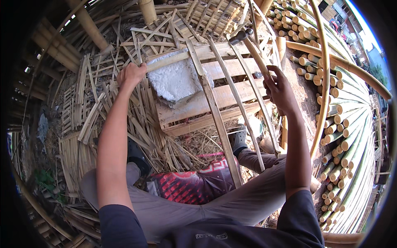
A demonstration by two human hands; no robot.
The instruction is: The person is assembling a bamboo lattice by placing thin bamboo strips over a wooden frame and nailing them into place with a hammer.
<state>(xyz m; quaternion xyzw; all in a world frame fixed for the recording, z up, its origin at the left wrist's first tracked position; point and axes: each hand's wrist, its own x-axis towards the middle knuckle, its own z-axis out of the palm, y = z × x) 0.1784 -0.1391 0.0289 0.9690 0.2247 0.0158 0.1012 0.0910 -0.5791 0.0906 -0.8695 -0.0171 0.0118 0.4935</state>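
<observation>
My left hand (131,75) is closed around the near-left end of a flat bamboo strip (165,62), which runs to the right across a rough whitish block (175,80). Several long bamboo slats (214,108) cross that strip and slope down toward my legs; whether they are fastened to it I cannot tell. In my right hand (280,91) is a hammer (257,56), gripped by its wooden handle. Its dark metal head points up and left, appearing above the rightmost slats. The block rests on a low wooden bench (173,120).
Cut bamboo poles (343,136) are stacked high on the right, behind a curved bamboo rail (323,82). Loose split strips (153,132) litter the ground at left, and latticed bamboo panels (213,16) lie at the back. A red and black patterned cloth (194,184) lies between my legs.
</observation>
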